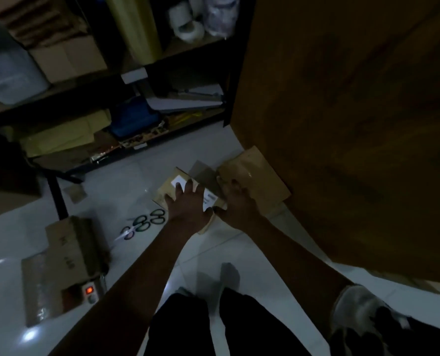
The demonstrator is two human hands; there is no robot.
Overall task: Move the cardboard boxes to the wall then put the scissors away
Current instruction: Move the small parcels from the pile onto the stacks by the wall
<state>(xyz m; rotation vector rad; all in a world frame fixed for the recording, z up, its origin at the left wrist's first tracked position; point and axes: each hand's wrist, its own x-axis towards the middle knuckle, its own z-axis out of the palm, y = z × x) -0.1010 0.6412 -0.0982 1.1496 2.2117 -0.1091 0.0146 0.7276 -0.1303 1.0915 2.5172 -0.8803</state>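
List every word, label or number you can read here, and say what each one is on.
Nothing here reads with certainty.
White label on the cardboard box under the left hand: looks blank.
Second white label on that box: printed lines, too blurred.
Dark marks on the left cardboard box: too blurred.
White tag on the shelf: no text shows.

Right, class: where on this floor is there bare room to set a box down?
Bare tile lies between the shelf and the scissors, and between the machine and the left arm. Crowded: the boxes under the left hand and right hand, beside the wooden panel.
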